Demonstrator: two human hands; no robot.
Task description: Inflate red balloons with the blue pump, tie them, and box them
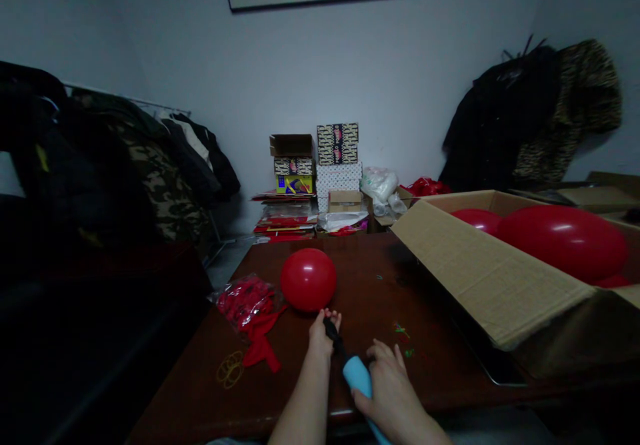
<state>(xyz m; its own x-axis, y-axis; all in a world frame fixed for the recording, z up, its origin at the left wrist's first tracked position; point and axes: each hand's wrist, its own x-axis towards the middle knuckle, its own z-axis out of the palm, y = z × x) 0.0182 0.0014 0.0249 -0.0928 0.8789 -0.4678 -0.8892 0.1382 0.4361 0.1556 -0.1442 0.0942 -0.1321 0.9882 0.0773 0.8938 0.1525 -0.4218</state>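
Observation:
A round, inflated red balloon (309, 280) sits over the dark table. My left hand (321, 334) is closed at its lower end, pinching the balloon's neck, which is mostly hidden, beside the black nozzle of a balloon pump. The blue body of the hand pump (357, 376) slants down towards me. My right hand (395, 388) lies alongside the pump, thumb against the blue body, other fingers stretched out over the table. To the left lie limp red balloons (261, 345) and a clear bag of red balloons (245, 300).
Yellow rubber bands (230, 370) lie at the table's (200, 405) left. Small coloured bits (401, 329) are right of my hands. A large cardboard box (480, 278) holding inflated red balloons (565, 238) fills the right side. Stacked boxes (339, 178) stand behind; clothes (150, 172) hang left.

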